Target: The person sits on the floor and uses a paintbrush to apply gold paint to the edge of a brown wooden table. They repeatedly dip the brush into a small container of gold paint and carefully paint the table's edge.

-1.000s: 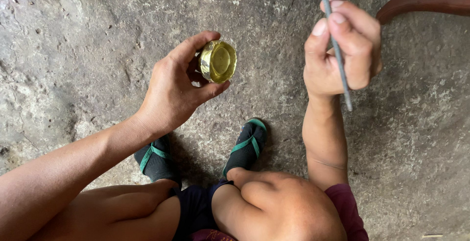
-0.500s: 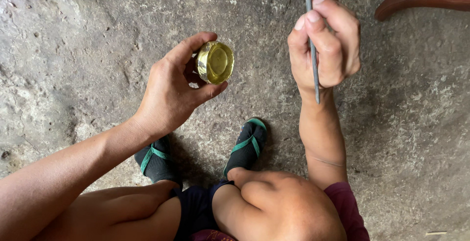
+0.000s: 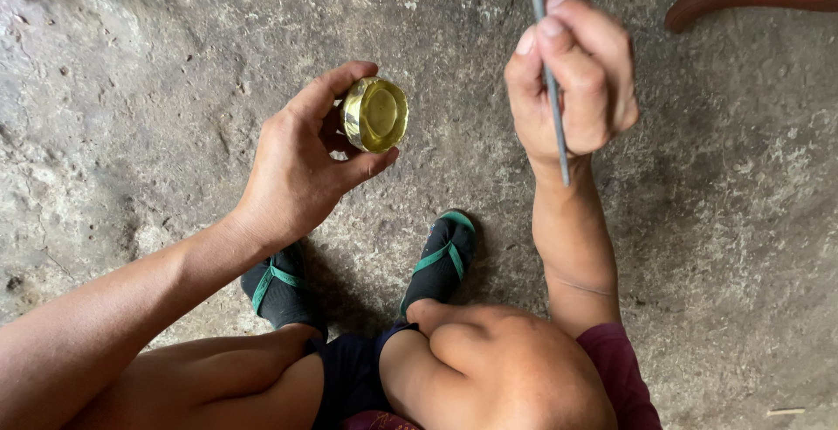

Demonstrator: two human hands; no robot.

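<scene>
A rough grey concrete floor is being seen from above. A small round gold tin is being clamped between the thumb and fingers of the left hand. To the right of that grip, a thin grey rod is being pinched upright in the closed right hand. Below both grips, black sandals with green straps are being worn.

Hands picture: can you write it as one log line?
left hand: holds gold lid | right hand: grips thin grey rod | below: stone floor
</scene>
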